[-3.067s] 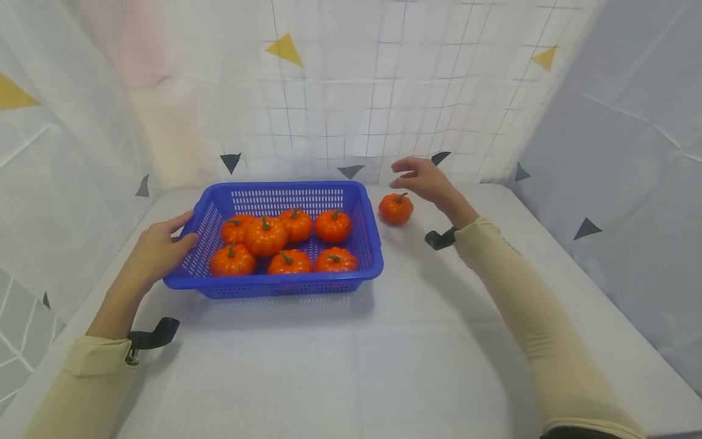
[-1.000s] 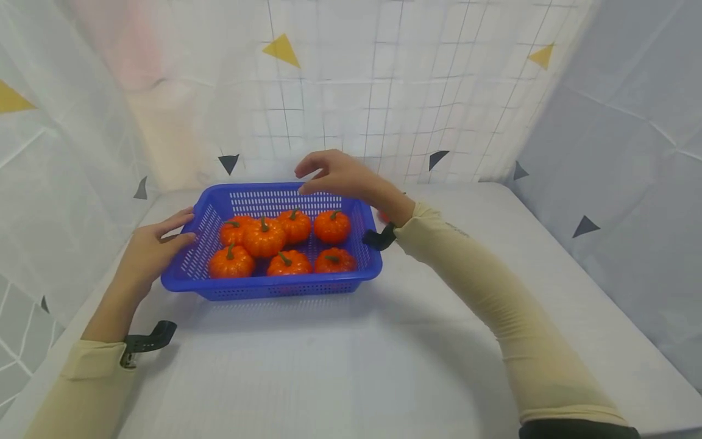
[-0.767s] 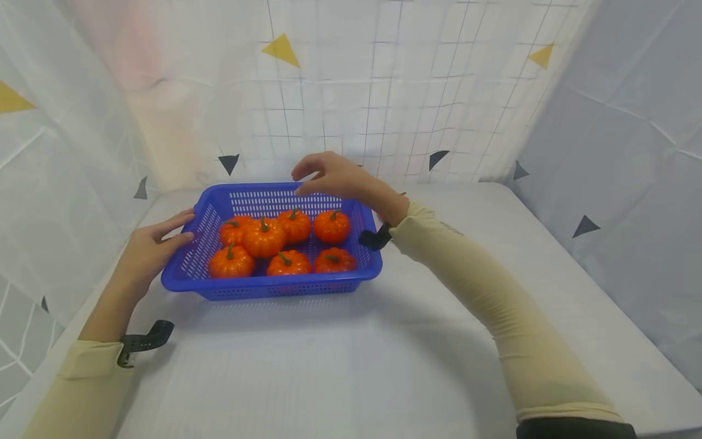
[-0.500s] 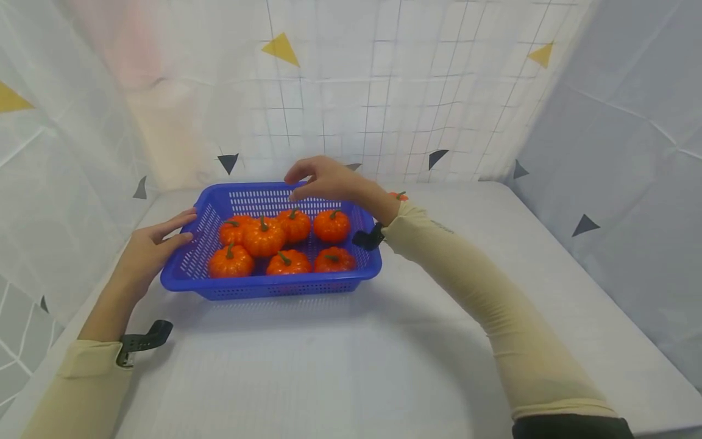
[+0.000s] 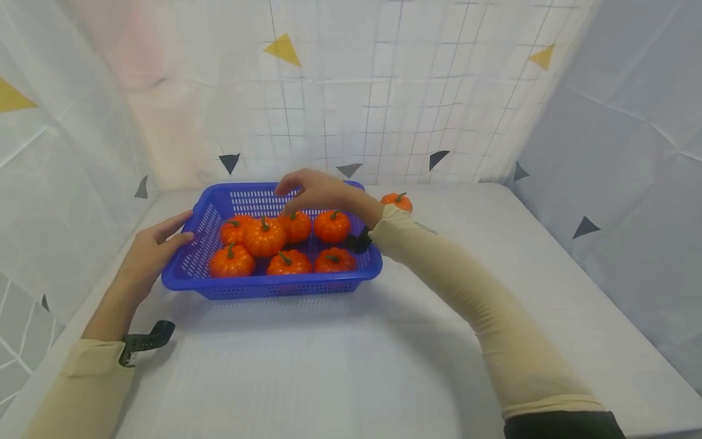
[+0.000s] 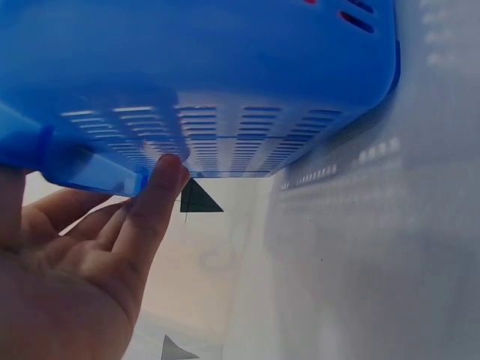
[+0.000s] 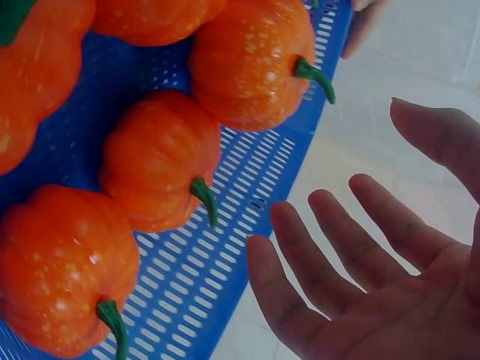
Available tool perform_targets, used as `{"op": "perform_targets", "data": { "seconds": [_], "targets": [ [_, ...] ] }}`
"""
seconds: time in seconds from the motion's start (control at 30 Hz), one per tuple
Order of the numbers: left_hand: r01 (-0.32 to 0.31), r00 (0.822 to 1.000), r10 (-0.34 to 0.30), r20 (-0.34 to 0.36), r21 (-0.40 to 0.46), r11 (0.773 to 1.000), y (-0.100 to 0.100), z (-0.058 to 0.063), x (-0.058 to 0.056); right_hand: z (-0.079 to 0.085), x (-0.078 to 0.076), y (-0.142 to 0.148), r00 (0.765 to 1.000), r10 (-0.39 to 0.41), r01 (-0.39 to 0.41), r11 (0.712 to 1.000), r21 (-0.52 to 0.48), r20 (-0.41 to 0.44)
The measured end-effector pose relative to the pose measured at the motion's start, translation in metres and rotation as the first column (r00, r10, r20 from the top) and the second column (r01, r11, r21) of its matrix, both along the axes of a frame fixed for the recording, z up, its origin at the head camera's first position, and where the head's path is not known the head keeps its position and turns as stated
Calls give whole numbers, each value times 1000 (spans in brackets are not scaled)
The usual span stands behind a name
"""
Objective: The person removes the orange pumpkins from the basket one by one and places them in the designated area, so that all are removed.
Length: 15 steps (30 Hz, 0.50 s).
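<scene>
Pumpkins (image 5: 265, 239): glossy orange, ribbed, pale-flecked, green-stemmed
Basket (image 5: 274, 281): blue, slotted
Left hand (image 5: 147, 252): basket rim was gripped
Right hand (image 5: 312, 190): was held relaxed near the pumpkins

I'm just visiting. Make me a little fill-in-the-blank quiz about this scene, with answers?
1. The basket touched by the person's left hand is coloured ____.
2. The right hand holds ____.
3. Exactly ____ pumpkin sits outside the basket.
4. The pumpkin stems are ____.

Missing words: blue; nothing; one; green.
</scene>
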<state>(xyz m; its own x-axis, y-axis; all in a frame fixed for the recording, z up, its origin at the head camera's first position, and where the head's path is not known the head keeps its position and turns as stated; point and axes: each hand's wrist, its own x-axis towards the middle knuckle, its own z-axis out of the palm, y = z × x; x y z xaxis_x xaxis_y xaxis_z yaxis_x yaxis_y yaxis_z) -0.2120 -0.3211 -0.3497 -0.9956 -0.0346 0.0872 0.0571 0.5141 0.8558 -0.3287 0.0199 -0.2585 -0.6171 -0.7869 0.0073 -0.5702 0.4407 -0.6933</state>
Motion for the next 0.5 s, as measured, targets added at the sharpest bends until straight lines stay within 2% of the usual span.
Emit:
{"op": "perform_targets", "data": {
  "seconds": [0.17, 0.33, 0.5],
  "targets": [
    [-3, 1000, 3, 8, 4, 1000, 1, -1, 1, -7, 0, -6, 1000, 15, -15, 1000, 20, 7],
    [-6, 1000, 6, -7, -1, 1000, 1, -1, 0, -13, -2, -11, 997, 45, -46, 999, 11, 60],
    [7, 1000, -6, -30, 45, 999, 0, -3, -1, -18, -5, -16, 992, 60, -60, 998, 2, 109]
  ]
}}
